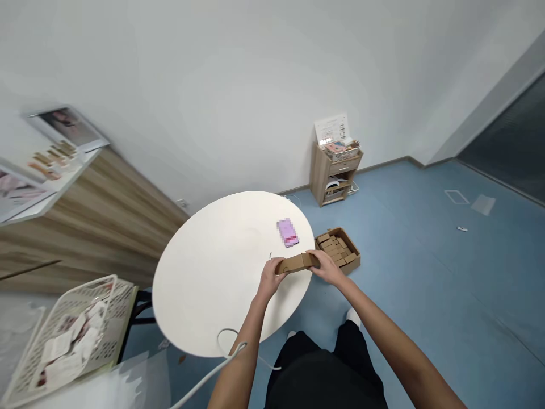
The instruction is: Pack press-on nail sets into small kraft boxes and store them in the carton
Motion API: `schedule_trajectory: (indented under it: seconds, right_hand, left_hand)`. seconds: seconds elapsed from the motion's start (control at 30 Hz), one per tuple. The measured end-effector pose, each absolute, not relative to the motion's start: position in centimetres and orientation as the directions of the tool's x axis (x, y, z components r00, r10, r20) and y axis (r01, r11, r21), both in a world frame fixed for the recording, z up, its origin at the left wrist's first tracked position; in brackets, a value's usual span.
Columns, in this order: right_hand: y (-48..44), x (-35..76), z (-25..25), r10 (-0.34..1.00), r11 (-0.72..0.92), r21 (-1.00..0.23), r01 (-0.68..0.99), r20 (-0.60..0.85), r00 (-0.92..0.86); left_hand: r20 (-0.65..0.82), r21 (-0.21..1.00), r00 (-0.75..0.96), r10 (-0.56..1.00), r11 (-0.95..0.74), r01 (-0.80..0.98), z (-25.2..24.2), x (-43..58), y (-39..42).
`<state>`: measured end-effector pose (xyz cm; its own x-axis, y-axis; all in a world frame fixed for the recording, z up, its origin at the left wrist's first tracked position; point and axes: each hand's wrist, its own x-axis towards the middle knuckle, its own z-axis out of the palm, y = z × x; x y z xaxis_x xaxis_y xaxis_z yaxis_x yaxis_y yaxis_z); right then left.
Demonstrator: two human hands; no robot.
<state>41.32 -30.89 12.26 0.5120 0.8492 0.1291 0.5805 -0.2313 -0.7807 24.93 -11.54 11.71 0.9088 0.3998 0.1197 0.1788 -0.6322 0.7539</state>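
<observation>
Round white bench (204,284) under us; our left hand (270,279) clasping one end of small kraft box (297,263), held above bench edge; blurred pink phone (287,232) lying on bench beyond; our right hand (327,268) clasping other end, just beside cardboard tray (352,249) of small boxes (334,248) on floor.

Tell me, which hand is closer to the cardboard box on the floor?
The right hand, just beside the cardboard box. The left hand is farther away, across the small box both hold.
</observation>
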Motion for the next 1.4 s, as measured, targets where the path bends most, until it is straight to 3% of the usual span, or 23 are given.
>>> schedule_trajectory:
  seconds: [0.3,0.43,0.57,0.73,0.93,1.2,1.4]
  right_hand:
    - [-47.5,56.4,10.7,0.821,-0.406,-0.753,0.517,-0.052,0.569]
    - [-52.1,64.5,7.6,0.819,-0.48,-0.677,0.558,-0.119,0.561]
    - [-53.9,71.1,3.4,0.802,-0.554,-0.561,0.615,-0.161,0.576]
    - [-52.7,76.0,-3.7,0.801,-0.583,-0.468,0.664,-0.192,0.567]
    - [-49.5,79.0,-16.1,0.806,-0.592,-0.37,0.716,-0.255,0.535]
    - [-44.7,80.3,-31.4,0.776,-0.597,-0.237,0.766,-0.411,0.477]
    - [-43.8,80.0,-38.6,0.789,-0.578,-0.352,0.736,-0.471,0.395]
  left_hand:
    - [0.097,0.814,0.954,0.284,-0.575,0.088,5.8,41.3,-26.3]
    - [0.02,0.786,0.926,0.378,-0.578,0.219,0.3,47.9,-33.3]
    - [-0.17,0.705,0.87,0.463,-0.559,0.435,-4.8,51.9,-38.3]
    - [-0.384,0.533,0.812,0.439,-0.614,0.583,-10.9,55.2,-41.2]
    - [-0.496,0.356,0.726,0.476,-0.652,0.67,-21.7,58.9,-42.5]
    - [-0.453,0.202,0.76,0.466,-0.776,0.597,-38.2,60.6,-41.6]
    - [-0.385,0.187,0.809,0.444,-0.821,0.539,-43.9,60.0,-41.1]
